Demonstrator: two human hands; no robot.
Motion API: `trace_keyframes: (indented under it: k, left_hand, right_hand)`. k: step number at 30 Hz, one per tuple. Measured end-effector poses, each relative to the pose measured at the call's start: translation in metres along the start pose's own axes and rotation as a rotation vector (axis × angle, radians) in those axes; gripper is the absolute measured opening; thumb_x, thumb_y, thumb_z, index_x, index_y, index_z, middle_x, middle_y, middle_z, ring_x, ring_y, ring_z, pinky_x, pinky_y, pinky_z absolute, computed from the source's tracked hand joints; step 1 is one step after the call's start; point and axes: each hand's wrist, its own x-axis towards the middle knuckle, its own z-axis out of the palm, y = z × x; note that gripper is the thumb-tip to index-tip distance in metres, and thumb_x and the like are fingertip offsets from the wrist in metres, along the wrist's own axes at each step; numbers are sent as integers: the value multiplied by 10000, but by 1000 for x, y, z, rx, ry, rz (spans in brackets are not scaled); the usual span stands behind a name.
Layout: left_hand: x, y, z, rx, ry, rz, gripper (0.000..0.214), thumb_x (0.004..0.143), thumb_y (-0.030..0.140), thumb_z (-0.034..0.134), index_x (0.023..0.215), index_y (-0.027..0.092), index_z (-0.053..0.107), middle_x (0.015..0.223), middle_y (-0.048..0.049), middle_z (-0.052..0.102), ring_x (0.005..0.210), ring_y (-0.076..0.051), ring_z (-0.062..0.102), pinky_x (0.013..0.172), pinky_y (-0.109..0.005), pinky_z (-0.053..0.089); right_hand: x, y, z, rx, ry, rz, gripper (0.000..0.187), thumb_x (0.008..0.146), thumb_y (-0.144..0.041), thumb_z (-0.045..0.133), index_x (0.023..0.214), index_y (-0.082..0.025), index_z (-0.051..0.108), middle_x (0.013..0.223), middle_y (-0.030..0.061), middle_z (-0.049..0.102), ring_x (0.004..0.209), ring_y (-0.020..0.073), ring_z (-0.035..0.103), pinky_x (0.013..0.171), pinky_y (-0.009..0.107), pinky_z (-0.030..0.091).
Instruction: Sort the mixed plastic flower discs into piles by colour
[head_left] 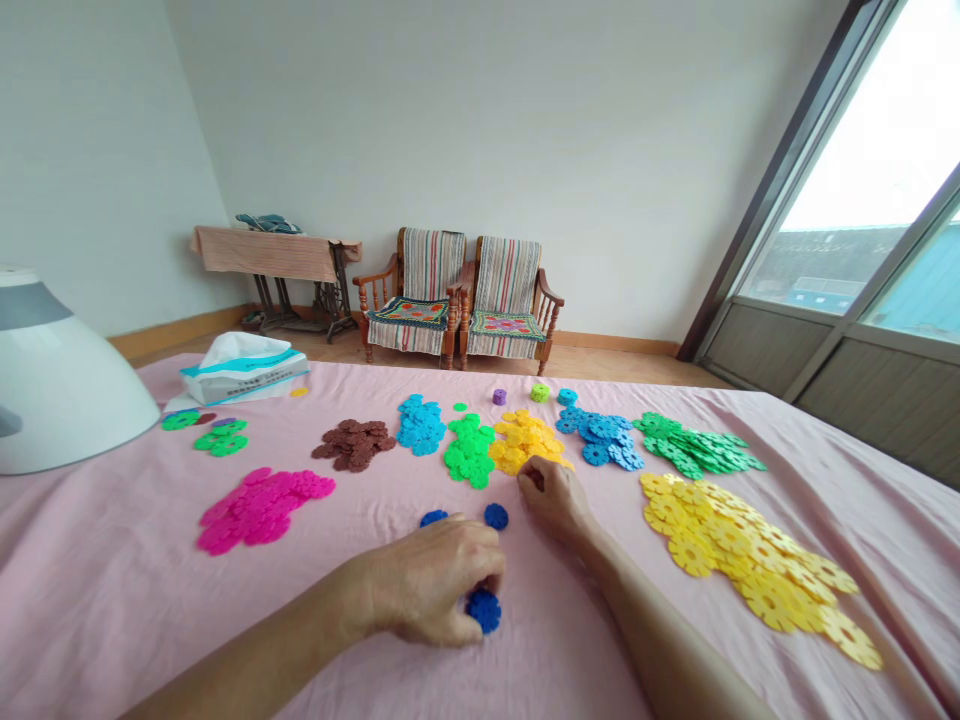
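Left hand [427, 580] at lower centre, grip pressed together and pinching a dark blue snowflake disc [484, 612] on a pink bedsheet [105, 570], the disc's upper edge tucked under the fingers. Right hand [553, 498] just up and to the right, grip curled inward, knuckles raised, right at the lower edge of a golden yellow pile [523, 440]; anything inside that curl hidden from view. Between the hands, a second dark blue disc [495, 516] just beside the right hand, and a third dark blue disc [433, 518] farther left, both flat on the sheet.

Across the middle of the frame, more loose discs: a magenta pile [259, 510], a brown pile [354, 444], a sky blue pile [421, 424], a bright green pile [469, 450], a mid blue pile [604, 438] and a dark green pile [697, 444]. Lower right, a long lemon yellow pile [750, 560]. Near the far edge of the bed, 3 small stacks: purple [499, 397], lime [540, 393], teal [567, 397]. Upper left, a tissue pack [244, 368]; at the left edge, a white appliance [52, 375]. Beyond the bed, 2 striped wooden armchairs [457, 300].
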Motion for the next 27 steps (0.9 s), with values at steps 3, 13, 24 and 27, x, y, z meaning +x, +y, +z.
trace_keyframes:
  k: [3,13,24,27]
  left_hand:
    - [1,-1,6,-14,9,-2,216,600,163,667,783,194,556,820,11,601,761,-151,547,729,-244,434]
    - [12,-22,-2,-184,182,-122,223,592,160,610,809,185,564,776,7,564,719,-139,523,623,-221,410]
    - [45,-52,16,-148,326,-218,178,627,175,597,803,172,574,778,-6,564,705,-143,526,634,-231,400]
    - [42,-50,14,-146,317,-212,191,641,190,614,827,173,579,808,-9,565,733,-150,533,661,-238,410]
  right_hand:
    - [-1,0,0,0,-1,-4,109,739,-187,489,656,-190,560,589,-21,566,550,107,468,519,214,268]
    - [-2,-1,0,8,1,-7,110,723,-174,483,652,-190,565,594,-17,571,554,109,462,524,214,271]
    - [-2,-5,-4,-8,-26,-1,133,742,-171,457,668,-183,567,622,-3,586,572,112,472,533,210,284]
    - [-2,-7,-6,-16,-55,-8,133,749,-176,448,688,-177,566,639,7,588,586,116,475,540,213,287]
